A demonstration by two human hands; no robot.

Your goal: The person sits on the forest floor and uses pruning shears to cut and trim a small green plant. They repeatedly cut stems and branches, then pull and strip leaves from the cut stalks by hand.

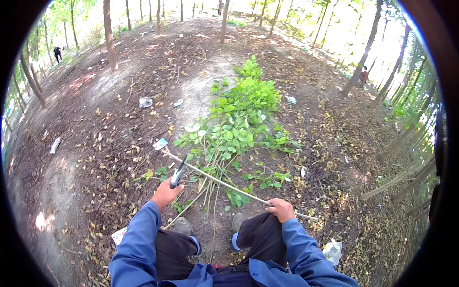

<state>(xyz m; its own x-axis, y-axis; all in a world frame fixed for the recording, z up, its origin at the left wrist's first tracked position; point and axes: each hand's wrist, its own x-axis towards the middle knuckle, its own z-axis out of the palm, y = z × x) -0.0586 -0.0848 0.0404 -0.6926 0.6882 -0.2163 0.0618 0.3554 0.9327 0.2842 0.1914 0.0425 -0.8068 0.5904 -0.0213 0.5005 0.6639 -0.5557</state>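
My left hand is closed on a dark-handled cutting tool, perhaps pruning shears, whose far end points up and to the right beside a long bare stick. In my right hand is that stick, gripped near its lower right end; it slants up to the left across the cut stems. A heap of leafy green branches lies on the ground before me, its stems pointing towards my feet. Another thin stick lies between my left hand and the stems.
Brown soil with dry leaves surrounds the heap. Scraps of litter lie about, among them a clear plastic piece and a pale sheet. Tree trunks stand around. Far off are a person in dark clothes and a person in red.
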